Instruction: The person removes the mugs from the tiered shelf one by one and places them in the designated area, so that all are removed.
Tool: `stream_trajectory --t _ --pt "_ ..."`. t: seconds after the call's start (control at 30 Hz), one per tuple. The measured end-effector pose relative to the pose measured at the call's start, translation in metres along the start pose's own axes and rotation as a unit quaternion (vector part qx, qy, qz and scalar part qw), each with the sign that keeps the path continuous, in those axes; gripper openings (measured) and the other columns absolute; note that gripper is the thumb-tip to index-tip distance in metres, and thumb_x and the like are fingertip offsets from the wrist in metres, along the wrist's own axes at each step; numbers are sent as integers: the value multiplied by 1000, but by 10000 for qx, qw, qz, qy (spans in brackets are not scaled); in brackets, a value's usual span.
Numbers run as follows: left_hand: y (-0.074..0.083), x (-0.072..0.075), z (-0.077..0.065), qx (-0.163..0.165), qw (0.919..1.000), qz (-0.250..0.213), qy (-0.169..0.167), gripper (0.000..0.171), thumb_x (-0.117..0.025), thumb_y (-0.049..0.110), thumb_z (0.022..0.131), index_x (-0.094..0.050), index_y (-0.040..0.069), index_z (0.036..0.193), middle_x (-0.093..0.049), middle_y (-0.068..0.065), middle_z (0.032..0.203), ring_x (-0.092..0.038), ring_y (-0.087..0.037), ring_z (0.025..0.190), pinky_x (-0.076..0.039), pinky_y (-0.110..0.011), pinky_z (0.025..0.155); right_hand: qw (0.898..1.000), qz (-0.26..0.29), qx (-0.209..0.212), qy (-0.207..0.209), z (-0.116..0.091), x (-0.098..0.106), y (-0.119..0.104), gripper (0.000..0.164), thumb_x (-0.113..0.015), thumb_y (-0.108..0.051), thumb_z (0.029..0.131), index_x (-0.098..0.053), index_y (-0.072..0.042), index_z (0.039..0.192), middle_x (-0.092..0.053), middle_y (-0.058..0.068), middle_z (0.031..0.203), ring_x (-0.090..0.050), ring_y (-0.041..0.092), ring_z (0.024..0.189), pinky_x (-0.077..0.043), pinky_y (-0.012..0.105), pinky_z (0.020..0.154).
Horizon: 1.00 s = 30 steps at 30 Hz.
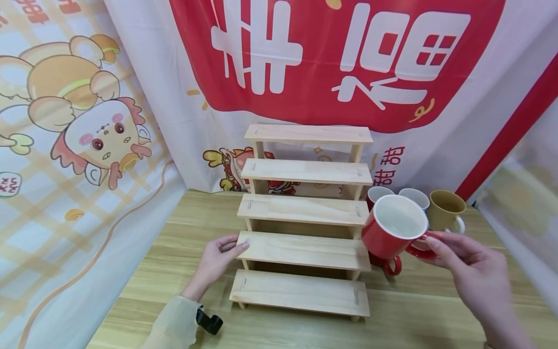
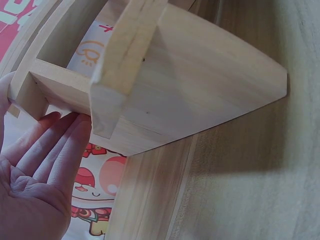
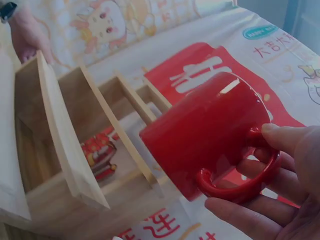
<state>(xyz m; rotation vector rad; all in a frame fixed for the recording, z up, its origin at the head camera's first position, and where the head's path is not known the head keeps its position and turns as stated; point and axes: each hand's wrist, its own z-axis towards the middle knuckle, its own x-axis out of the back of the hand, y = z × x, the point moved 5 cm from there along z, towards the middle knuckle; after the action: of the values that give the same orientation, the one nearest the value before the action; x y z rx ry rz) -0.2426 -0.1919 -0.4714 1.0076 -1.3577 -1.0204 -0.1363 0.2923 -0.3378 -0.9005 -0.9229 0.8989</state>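
Note:
A red mug (image 1: 382,238) with a white inside is held by its handle in my right hand (image 1: 477,269), raised beside the right end of a wooden stepped rack (image 1: 301,249). In the right wrist view the mug (image 3: 210,135) tilts, with fingers and thumb around the handle. My left hand (image 1: 215,261) grips the left end of the rack's second step from the bottom. Its thumb lies on top of the board, while in the left wrist view the fingers (image 2: 60,150) reach under the wood.
Behind the held mug, several mugs stand on the wood-grain table (image 1: 174,232) right of the rack: a tan mug (image 1: 444,213) with a white handle, a white-lined mug (image 1: 414,195) and a red one (image 1: 393,266), partly hidden. Printed cloth (image 1: 144,58) hangs behind and at the sides.

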Motion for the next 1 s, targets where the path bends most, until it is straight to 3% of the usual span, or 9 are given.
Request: stream_trajectory --t 0.1,0.2,0.23,0.5,0.7,1.0 --pt "-1 0 0 -1 10000 24 10 60 -81 36 89 -63 -2 131 -68 -20 122 -67 -32 111 -56 -38 93 9958 901 -113 124 5 12 6 25 -70 1 95 -69 7 120 -77 0 100 -75 17 79 -58 21 74" --pt "-4 1 1 -1 9999 93 42 60 -81 37 89 -64 -2 131 -69 -20 121 -67 -31 111 -57 -37 93 9826 1838 -117 228 9 21 12 24 -68 7 94 -69 10 118 -77 8 101 -75 20 82 -59 28 72" --pt "-4 1 2 -24 9999 128 45 60 -81 37 89 -64 -2 131 -69 -20 121 -67 -31 110 -57 -37 92 9807 1928 -126 294 10 25 14 24 -68 7 94 -69 9 118 -77 8 101 -75 19 83 -59 28 71" --pt "-5 1 2 50 10000 68 39 62 -82 39 87 -64 -1 131 -70 -17 120 -68 -30 110 -57 -37 92 9754 1898 -459 1019 18 48 31 25 -73 0 92 -72 5 117 -78 3 97 -75 13 82 -59 26 66" --pt "-6 1 2 117 9999 72 29 64 -82 41 87 -63 0 132 -70 -16 121 -67 -29 110 -57 -37 93 9685 2021 -671 1292 22 56 45 28 -76 -3 90 -72 5 117 -78 2 94 -75 12 82 -59 26 64" --pt "-5 1 1 49 10000 23 -14 61 -82 39 87 -64 0 131 -70 -17 120 -68 -30 109 -57 -38 93 9687 1786 -930 1449 24 61 68 25 -77 -5 90 -74 3 113 -77 -1 91 -75 10 79 -59 24 61"
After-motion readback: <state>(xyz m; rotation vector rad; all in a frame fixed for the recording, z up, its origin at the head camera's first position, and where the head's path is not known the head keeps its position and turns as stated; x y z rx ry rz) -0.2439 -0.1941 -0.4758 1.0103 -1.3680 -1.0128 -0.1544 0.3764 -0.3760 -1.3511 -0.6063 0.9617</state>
